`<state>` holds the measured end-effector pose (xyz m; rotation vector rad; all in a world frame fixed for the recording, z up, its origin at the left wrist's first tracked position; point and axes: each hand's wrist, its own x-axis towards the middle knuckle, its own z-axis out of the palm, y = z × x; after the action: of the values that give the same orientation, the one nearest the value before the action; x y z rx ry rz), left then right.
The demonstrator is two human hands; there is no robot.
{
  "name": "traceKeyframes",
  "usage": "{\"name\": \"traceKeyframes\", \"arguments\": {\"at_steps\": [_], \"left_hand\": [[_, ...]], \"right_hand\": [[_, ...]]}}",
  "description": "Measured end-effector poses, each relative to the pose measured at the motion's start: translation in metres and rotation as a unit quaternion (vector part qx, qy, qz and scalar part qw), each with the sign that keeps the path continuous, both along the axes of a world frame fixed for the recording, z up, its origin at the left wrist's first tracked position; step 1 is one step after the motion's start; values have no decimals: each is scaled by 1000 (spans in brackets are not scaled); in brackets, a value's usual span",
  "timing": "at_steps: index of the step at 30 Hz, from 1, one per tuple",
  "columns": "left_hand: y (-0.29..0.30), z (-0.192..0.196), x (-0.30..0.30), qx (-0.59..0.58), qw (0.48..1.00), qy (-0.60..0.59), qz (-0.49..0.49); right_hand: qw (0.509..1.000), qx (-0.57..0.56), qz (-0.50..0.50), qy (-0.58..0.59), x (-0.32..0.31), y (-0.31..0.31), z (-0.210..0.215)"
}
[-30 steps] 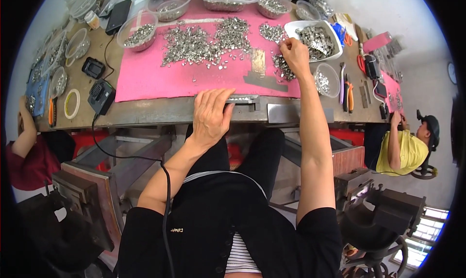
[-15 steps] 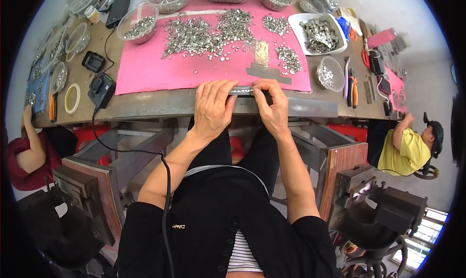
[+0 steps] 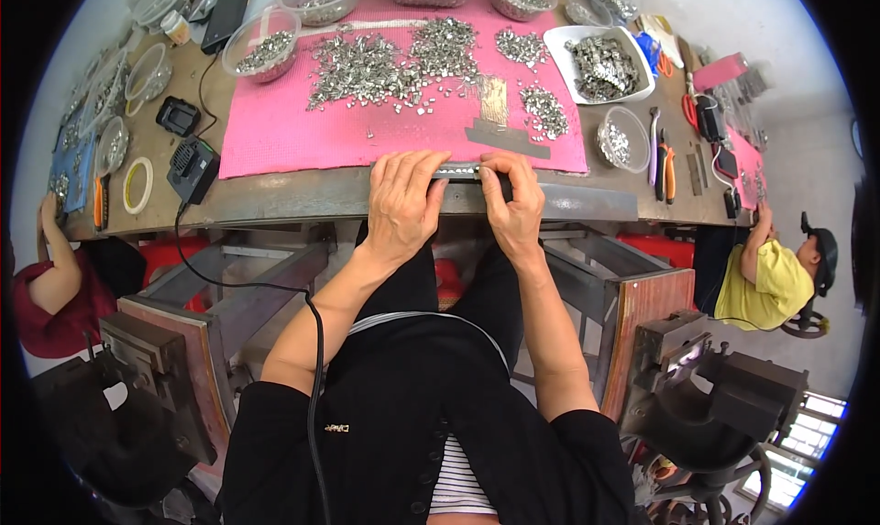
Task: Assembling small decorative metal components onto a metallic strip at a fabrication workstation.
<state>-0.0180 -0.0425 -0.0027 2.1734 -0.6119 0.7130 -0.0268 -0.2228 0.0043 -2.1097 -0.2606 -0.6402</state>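
Observation:
At the near edge of the table I have a narrow dark bar [image 3: 456,171] with a row of small shiny metal pieces along it. My left hand [image 3: 401,199] is closed over its left part, fingers on top and thumb on the near side. At the right end, the thumb and fingers of my right hand [image 3: 515,199] pinch together on the bar; whether a small piece is also between them is hidden. Just beyond lies a pink mat [image 3: 266,140] bearing loose heaps of small silvery metal pieces [image 3: 367,71]. A flat grey metal strip [image 3: 507,142] rests on it near my right hand.
Clear plastic tubs [image 3: 266,53] and a white tray [image 3: 559,39] of metal parts stand around the mat. Pliers [image 3: 670,176] lie at right; a black charger [image 3: 192,169] and a tape roll [image 3: 137,186] at left. A black cable [image 3: 316,342] crosses my left arm. Co-workers sit on both sides.
My right hand has shifted very slightly along the bar's right end, while my left hand stays put. The co-workers' arms at both sides have moved a little.

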Motion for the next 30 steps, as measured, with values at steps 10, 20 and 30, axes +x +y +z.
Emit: {"name": "traceKeyframes", "arguments": {"at_steps": [10,20,30], "left_hand": [[1,3,0,0,1000,6,-3],[-10,46,78,-1,987,87,-138],[-35,34,137,217,959,36,-179]], "right_hand": [[977,-186,28,-102,5,-8,7],[986,-132,98,-31,4,-25,14],[996,-61,63,-14,3,-25,10]]}}
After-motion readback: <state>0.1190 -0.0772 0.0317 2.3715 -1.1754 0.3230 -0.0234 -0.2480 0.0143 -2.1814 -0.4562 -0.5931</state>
